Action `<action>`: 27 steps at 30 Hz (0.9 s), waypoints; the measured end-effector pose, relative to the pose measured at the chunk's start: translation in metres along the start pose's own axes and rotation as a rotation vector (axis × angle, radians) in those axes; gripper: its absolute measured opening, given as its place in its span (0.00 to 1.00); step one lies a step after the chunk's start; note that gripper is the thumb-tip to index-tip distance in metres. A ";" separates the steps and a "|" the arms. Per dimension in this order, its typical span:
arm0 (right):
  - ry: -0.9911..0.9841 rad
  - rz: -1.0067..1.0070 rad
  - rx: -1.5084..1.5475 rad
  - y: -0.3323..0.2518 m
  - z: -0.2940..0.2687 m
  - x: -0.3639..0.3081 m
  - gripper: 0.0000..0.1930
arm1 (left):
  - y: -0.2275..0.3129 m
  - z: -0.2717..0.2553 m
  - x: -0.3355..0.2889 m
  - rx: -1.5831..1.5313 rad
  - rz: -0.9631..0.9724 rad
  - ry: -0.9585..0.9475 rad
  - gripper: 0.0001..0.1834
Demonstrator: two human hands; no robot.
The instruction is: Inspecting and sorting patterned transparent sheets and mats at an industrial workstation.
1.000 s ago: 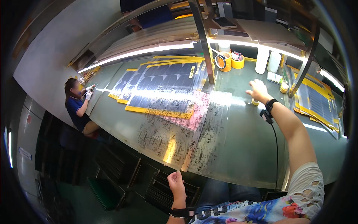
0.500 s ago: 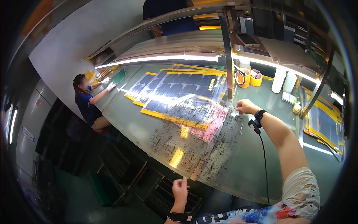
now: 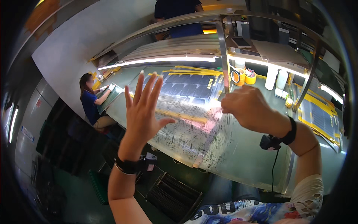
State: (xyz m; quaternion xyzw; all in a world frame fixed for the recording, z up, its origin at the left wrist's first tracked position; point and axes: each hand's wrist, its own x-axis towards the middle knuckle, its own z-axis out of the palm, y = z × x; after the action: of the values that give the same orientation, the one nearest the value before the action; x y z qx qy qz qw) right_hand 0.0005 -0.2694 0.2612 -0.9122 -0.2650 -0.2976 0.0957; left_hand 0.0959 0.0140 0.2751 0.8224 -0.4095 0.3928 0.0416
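Observation:
My left hand (image 3: 143, 112) is raised over the table's near side with its fingers spread wide, holding nothing. My right hand (image 3: 246, 108) is closed in a pinch at the far right edge of a clear film (image 3: 182, 138) printed with a dark circuit pattern. The film looks smeared, and bright glare near my right fingertips hides part of it. Beneath and beyond it lie dark patterned sheets (image 3: 190, 84) edged with yellow tape. A pinkish patch (image 3: 213, 118) shows through the film. Both wrists wear black bands.
Tape rolls (image 3: 250, 77), white bottles (image 3: 271, 77) and a small jar (image 3: 289, 102) stand at the back right of the glass-topped table (image 3: 250, 149). A metal post (image 3: 223, 52) carries the shelf. More taped sheets (image 3: 317, 112) lie far right. A co-worker (image 3: 89, 100) handles a green panel at left.
My left hand has risen from the near table edge and gone from pinched to spread. My right hand has lifted closer to me, still pinched. The film's pattern has become blurred.

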 end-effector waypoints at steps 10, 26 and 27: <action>0.477 -0.275 -0.456 -0.004 -0.083 0.036 0.15 | -0.027 -0.047 0.023 -0.754 -0.409 -0.401 0.11; 1.052 1.513 0.542 0.242 -0.158 -0.352 0.32 | -0.113 0.271 -0.184 -1.300 -1.739 -0.081 0.17; 1.169 1.491 0.571 0.256 -0.164 -0.353 0.34 | -0.107 0.282 -0.174 -1.311 -1.732 -0.085 0.17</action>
State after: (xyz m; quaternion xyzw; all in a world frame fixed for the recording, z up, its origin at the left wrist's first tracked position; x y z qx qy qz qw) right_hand -0.1834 -0.6901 0.1794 -0.4979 0.4045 -0.4896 0.5906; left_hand 0.2820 0.0868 -0.0099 0.6628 0.1785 -0.0937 0.7211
